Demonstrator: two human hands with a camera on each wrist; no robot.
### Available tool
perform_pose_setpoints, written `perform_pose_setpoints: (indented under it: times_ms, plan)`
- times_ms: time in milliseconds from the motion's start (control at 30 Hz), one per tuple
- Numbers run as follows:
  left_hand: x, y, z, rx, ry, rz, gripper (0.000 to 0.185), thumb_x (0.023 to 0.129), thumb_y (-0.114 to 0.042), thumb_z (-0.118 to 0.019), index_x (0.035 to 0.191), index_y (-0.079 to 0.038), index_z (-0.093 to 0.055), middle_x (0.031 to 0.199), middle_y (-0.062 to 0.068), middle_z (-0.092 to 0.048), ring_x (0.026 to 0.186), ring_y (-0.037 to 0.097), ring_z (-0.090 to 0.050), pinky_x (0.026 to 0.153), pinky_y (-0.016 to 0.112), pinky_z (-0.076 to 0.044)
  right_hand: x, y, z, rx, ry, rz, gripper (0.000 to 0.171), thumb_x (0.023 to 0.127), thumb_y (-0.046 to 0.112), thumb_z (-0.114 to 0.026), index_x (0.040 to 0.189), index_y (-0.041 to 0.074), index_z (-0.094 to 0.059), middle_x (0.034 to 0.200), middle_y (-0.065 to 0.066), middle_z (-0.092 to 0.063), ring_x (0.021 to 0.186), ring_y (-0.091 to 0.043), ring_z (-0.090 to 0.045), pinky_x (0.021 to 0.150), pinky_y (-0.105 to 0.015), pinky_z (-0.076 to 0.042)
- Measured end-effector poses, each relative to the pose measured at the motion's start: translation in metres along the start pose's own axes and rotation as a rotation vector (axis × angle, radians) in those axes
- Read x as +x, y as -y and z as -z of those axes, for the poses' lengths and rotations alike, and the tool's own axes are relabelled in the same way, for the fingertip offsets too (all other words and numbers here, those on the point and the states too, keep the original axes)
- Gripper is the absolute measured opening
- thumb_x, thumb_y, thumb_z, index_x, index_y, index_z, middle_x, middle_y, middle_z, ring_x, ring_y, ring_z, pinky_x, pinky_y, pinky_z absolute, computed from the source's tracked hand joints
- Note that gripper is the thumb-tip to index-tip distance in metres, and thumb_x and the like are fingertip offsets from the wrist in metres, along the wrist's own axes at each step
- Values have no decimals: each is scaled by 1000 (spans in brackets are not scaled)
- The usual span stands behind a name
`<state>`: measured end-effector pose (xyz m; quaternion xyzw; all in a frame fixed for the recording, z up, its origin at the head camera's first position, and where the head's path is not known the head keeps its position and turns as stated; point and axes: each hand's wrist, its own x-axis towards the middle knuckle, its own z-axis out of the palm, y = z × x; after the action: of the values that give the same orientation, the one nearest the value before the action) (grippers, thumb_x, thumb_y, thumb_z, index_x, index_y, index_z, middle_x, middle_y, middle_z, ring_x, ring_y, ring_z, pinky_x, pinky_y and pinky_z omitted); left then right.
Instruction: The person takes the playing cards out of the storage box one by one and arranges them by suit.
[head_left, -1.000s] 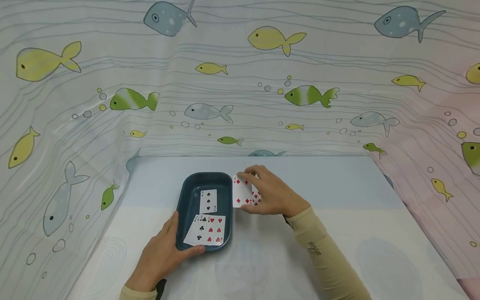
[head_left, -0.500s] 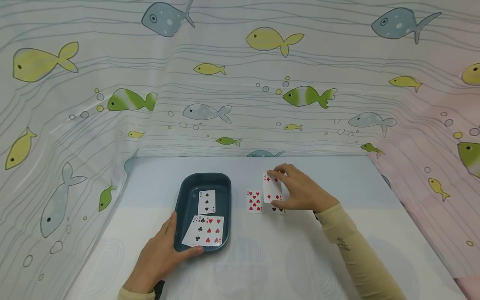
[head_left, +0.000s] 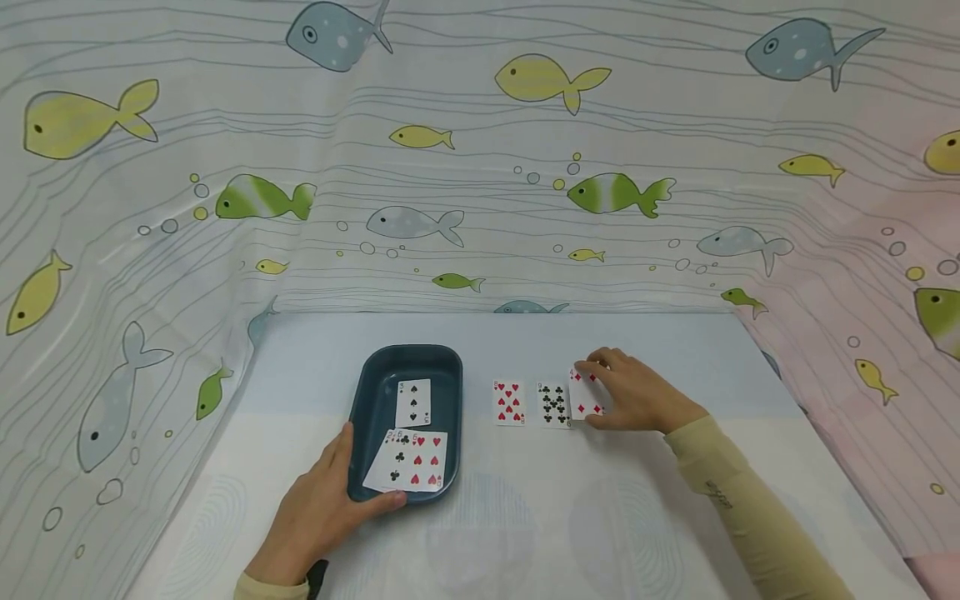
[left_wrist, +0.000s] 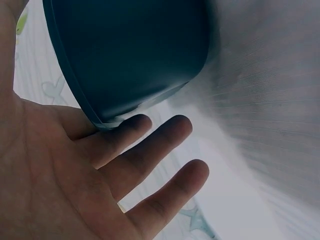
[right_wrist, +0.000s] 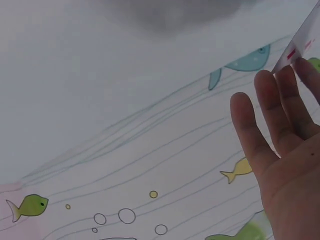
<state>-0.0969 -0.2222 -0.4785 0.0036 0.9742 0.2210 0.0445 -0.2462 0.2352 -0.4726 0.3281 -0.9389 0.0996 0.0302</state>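
Observation:
My left hand [head_left: 322, 500] holds the near left corner of a dark blue tray [head_left: 458, 417], thumb along its front rim and fingers against its outer left side. In the left wrist view the outer fingers [left_wrist: 170, 135] extend past the tray wall [left_wrist: 135, 50]. My right hand [head_left: 633, 392] pinches a four of diamonds [head_left: 585, 396] between thumb and fingers, just right of a nine of clubs [head_left: 553, 406]. An eight of hearts [head_left: 509, 403] lies further left. Only a corner of the held card [right_wrist: 297, 45] shows in the right wrist view.
Inside the tray lie a three of spades [head_left: 413, 403] and a fanned group with a six of hearts [head_left: 427, 461] on top. A pale cloth covers the table [head_left: 510, 508]. A fish-print curtain [head_left: 480, 183] rises behind and at both sides.
My right hand has carried the four of diamonds rightward from beside the tray, past the eight of hearts and nine of clubs, both now uncovered. My left hand stays at the tray.

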Motion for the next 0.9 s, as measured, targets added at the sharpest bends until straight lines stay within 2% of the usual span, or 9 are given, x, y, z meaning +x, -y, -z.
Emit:
perform_pose_setpoints:
  times_ms: [467,667,900]
  plan:
    - [-1,0,0,3,1,7,139,69,-89,-63,159,5,-15,157,28,-33,121,45,-55,98,64,-44,-6,-14,-24,8,92,-21,73,73,39,-86,135,9,-61,126,-10,-57,112,-30,-56,92,-51,-49]
    - [-1,1,0,2,4,13,140,67,-90,-63,160,4,-15,158,27,-33,120,44,-55,98,64,-44,-6,-15,-27,22,134,-44,73,74,38,-83,137,10,-60,128,-10,-55,115,-30,-55,94,-51,-48]
    - [-1,0,0,1,-6,1,139,68,-88,-65,159,5,-16,157,27,-33,120,44,-56,97,63,-45,-7,-16,-31,28,142,-60,75,76,38,-81,141,9,-57,133,-11,-53,120,-31,-52,97,-53,-46]
